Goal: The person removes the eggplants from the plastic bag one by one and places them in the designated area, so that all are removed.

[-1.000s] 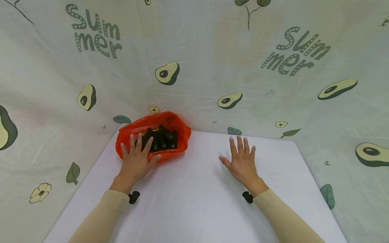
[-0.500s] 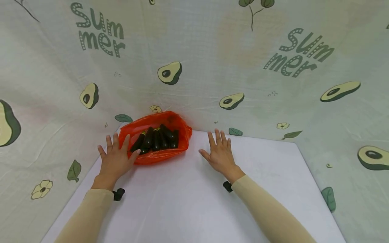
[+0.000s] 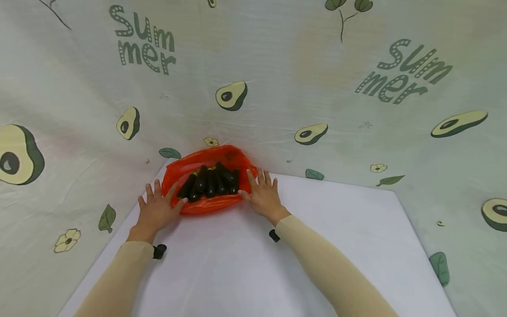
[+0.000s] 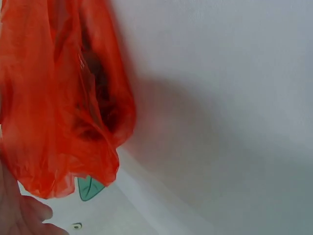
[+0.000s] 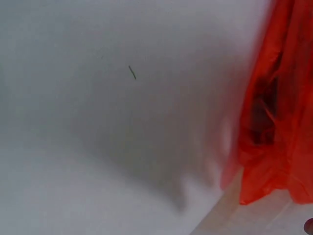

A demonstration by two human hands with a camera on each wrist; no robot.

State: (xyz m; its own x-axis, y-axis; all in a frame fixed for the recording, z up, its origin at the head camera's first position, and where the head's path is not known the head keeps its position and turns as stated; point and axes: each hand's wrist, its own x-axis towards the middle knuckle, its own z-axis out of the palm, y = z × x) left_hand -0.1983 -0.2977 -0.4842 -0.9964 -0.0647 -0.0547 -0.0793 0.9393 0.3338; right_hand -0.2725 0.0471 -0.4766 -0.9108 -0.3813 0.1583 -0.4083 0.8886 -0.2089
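Note:
An open red plastic bag sits at the back left of the white table. Inside it lie several dark, glossy, elongated vegetables with yellow-green ends, which look like small eggplants. My left hand is at the bag's left side, fingers spread, thumb by the front rim. On the opposite side my right hand is at the bag's right end with its fingers extended. Whether either hand presses the plastic, I cannot tell. The left wrist view shows the bag's side beside some fingers; the right wrist view shows its other end.
A white tabletop reaches in front of the bag and to its right. Pale cloth printed with avocados, leaves and lettering hangs behind and at both sides. A tiny dark strand shows on the white surface in the right wrist view.
My left hand has drawn back from over the bag to its left side. My right hand has moved left across the table to the bag's right end. The view has shifted slightly.

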